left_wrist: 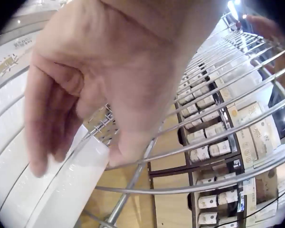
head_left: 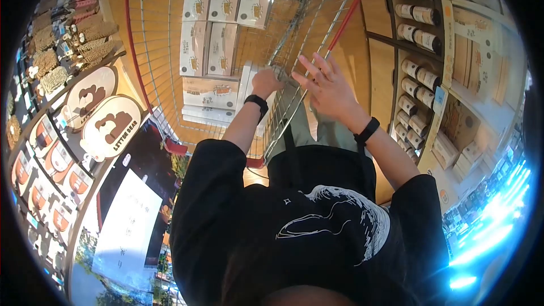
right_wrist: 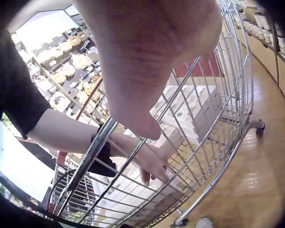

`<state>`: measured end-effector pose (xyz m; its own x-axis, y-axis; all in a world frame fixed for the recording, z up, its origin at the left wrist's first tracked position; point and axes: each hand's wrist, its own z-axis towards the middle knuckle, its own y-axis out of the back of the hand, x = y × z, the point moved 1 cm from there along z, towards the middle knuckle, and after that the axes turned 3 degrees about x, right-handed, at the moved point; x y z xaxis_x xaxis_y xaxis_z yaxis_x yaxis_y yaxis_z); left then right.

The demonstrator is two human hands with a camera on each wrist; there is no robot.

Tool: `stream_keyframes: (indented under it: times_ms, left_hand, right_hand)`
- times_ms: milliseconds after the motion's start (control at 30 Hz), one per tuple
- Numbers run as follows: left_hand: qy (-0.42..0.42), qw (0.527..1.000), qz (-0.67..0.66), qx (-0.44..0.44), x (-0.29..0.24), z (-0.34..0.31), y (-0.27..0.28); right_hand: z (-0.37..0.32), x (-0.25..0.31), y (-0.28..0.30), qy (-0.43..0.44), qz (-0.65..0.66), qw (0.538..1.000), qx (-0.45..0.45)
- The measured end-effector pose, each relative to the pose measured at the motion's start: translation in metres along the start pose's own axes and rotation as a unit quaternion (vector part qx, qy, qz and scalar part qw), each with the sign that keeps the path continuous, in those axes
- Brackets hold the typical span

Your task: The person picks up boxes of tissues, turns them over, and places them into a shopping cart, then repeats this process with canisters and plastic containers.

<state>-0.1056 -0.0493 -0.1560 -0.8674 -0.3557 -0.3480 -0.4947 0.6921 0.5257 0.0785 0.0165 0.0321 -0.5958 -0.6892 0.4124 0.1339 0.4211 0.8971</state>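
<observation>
Inside the wire shopping cart are white boxes with printed lids. My left hand is down at the cart's right side; in the left wrist view this hand holds the end of a narrow white box, thumb on one side and fingers on the other. Similar boxes stand tightly beside it. My right hand is raised beside the cart's right wire wall with its fingers spread, holding nothing. From the right wrist this hand covers part of the wires, and contact with them cannot be told.
Shelves of labelled jars stand to the right, with boxed goods beyond. On the left are a display with a bear sign and hanging plush items. The cart's wheel rests on the wooden floor.
</observation>
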Motion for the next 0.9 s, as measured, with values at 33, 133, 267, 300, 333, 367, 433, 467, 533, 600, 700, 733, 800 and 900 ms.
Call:
stream_keyframes:
  times_ms: [33,133,267,300,333,367,433,467,533,600,700,733,800,900]
  left_hand:
    - [0.040,0.997,-0.001,0.071,0.000,0.002,0.004]
    - [0.050,0.993,0.025,0.107,-0.004,-0.001,0.004]
    - [0.020,0.996,0.055,0.063,-0.009,-0.007,0.008]
    - [0.021,0.996,0.054,0.065,-0.011,-0.011,0.010]
    - [0.016,0.997,0.050,0.051,-0.013,-0.014,0.013]
    - [0.010,0.998,0.045,0.036,-0.016,-0.017,0.015]
    - [-0.002,0.999,0.038,0.020,-0.021,-0.018,0.015]
    - [-0.014,0.999,0.032,0.000,-0.022,-0.017,0.014]
    - [-0.008,1.000,0.020,-0.002,-0.018,-0.015,0.011]
    - [-0.003,1.000,0.009,-0.004,-0.011,-0.010,0.007]
    - [0.030,0.998,-0.016,0.054,0.023,-0.011,-0.012]
    - [0.002,0.995,-0.018,0.098,0.037,-0.019,-0.021]
    - [-0.027,0.989,-0.020,0.143,0.046,-0.037,-0.032]
    - [-0.004,0.980,0.084,0.183,0.057,-0.053,-0.061]
  right_hand:
    - [0.000,0.001,0.000,0.000,0.001,1.000,0.000]
    - [0.001,0.001,0.003,-0.003,0.006,1.000,0.005]
    - [0.002,0.003,0.005,-0.005,0.013,1.000,0.009]
    - [0.003,0.003,0.006,-0.006,0.013,1.000,0.010]
    - [0.003,0.002,0.005,-0.006,0.013,1.000,0.012]
    - [0.003,0.002,0.005,-0.006,0.017,1.000,0.011]
    - [0.002,0.002,0.004,-0.007,0.023,1.000,0.014]
    - [0.002,0.002,0.004,-0.005,0.017,1.000,0.012]
    - [0.003,0.002,0.003,-0.002,0.009,1.000,0.010]
    - [0.003,0.002,0.003,-0.005,0.001,1.000,0.013]
    - [0.001,0.003,0.004,0.000,0.005,1.000,0.008]
    - [0.001,0.003,0.004,0.001,0.006,1.000,0.008]
    - [0.001,0.003,0.004,0.005,-0.006,1.000,0.007]
    - [0.000,0.003,0.002,0.002,0.014,1.000,0.003]
